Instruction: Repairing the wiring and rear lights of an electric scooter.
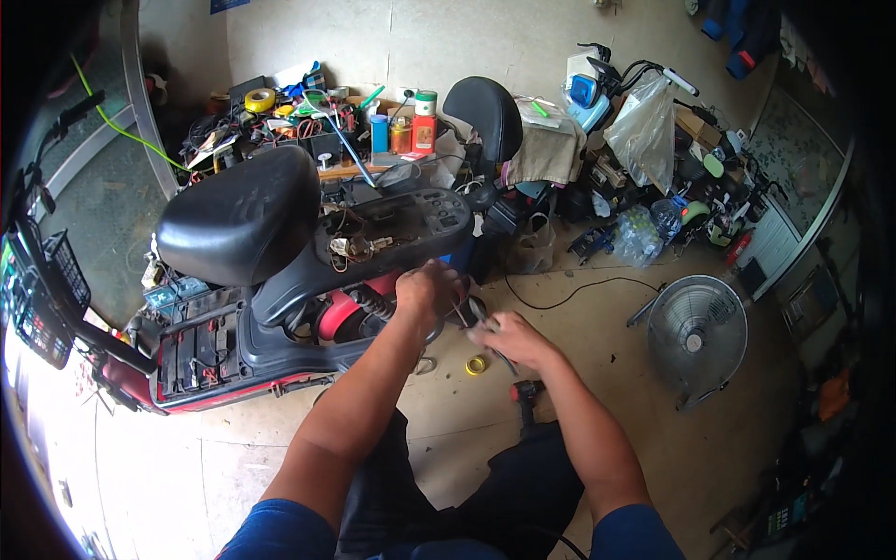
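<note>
My left hand is closed at the rear side of the black and red scooter, round thin wiring whose detail is unclear. Just right of it, my right hand is closed on a slim dark item, perhaps a tool or cable, too small to make out. Exposed wiring and a metal part lie on the scooter body, beside the raised black seat. A yellow tape roll lies on the floor below my hands, with a red and black power tool to its right.
A metal fan stands on the floor at right, near a dark cord. A cluttered bench is behind the scooter. Plastic bags, a second two-wheeler and mixed parts crowd the back right. A glass door is at left.
</note>
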A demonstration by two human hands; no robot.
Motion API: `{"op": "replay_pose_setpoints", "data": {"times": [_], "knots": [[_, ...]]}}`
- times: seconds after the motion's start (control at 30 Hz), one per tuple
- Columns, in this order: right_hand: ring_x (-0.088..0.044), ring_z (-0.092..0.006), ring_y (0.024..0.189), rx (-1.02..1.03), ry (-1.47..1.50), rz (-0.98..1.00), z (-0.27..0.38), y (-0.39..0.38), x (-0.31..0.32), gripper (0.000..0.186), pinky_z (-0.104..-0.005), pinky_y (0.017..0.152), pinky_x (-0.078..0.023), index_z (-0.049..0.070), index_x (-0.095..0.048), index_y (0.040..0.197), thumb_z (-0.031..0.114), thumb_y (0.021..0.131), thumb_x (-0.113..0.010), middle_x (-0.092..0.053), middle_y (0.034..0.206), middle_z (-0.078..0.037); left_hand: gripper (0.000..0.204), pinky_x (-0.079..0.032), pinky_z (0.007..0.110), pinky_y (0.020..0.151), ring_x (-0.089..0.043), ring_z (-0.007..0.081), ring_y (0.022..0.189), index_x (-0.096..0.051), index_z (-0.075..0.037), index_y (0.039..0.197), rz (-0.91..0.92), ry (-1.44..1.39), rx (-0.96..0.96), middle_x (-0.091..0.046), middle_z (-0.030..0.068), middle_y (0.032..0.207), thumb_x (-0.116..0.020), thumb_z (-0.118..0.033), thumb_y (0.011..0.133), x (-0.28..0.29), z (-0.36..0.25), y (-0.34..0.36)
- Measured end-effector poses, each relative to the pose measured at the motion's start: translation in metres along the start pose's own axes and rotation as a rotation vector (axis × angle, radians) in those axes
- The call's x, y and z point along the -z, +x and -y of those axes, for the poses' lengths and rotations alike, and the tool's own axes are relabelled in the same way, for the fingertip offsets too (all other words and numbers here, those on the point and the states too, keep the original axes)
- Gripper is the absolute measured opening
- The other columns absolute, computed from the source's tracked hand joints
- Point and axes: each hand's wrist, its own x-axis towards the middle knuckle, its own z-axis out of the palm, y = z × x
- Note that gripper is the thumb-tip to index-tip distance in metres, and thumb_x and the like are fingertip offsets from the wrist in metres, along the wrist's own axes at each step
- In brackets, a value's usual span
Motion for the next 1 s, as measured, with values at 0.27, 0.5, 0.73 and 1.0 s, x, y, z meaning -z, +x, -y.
{"op": "replay_pose_setpoints", "data": {"times": [0.27,0.5,0.73,1.0], "knots": [[-0.057,-0.0076,0.06,-0.256,0.288,-0.299,-0.057,-0.086,0.049,0.031,-0.0244,0.047,-0.04,0.001,-0.067,0.098,0.027,0.087,-0.08,-0.062,0.071,-0.002,0.023,-0.059,0.037,0.074,-0.071,0.0242,0.09,-0.067,-0.003,0.103,0.558,0.712,0.124,-0.072,0.0112,0.1,-0.056,-0.022,0.1,-0.075,-0.003,-0.054],[-0.057,-0.0091,0.06,-0.02,0.557,-0.395,-0.018,-0.062,0.036,0.026,-0.0244,0.048,-0.041,0.003,-0.069,0.096,0.027,0.09,-0.077,-0.063,0.074,-0.001,0.027,-0.059,0.035,0.074,-0.072,0.0218,0.087,-0.066,0.002,0.117,0.758,0.639,0.371,-0.071,0.014,0.109,-0.056,-0.014,0.097,-0.076,-0.032,-0.129],[-0.062,-0.0121,0.064,0.065,0.622,-0.194,-0.023,-0.041,0.014,0.025,-0.0284,0.058,-0.05,0.003,-0.067,0.097,0.027,0.091,-0.074,-0.064,0.079,-0.003,0.02,-0.051,0.037,0.067,-0.063,0.0194,0.071,-0.068,0.002,0.103,0.856,0.823,0.027,-0.067,0.0151,0.077,-0.061,-0.013,0.092,-0.07,-0.132,-0.169],[-0.063,-0.0162,0.063,-0.099,0.601,-0.085,-0.019,-0.04,0.026,0.027,-0.033,0.054,-0.055,0.006,-0.058,0.098,0.024,0.09,-0.076,-0.06,0.077,-0.005,0.026,-0.053,0.029,0.065,-0.068,0.0132,0.072,-0.07,-0.002,0.12,0.317,1.031,0.382,-0.07,0.0079,0.084,-0.062,-0.016,0.099,0.146,-0.334,-0.316]]}}
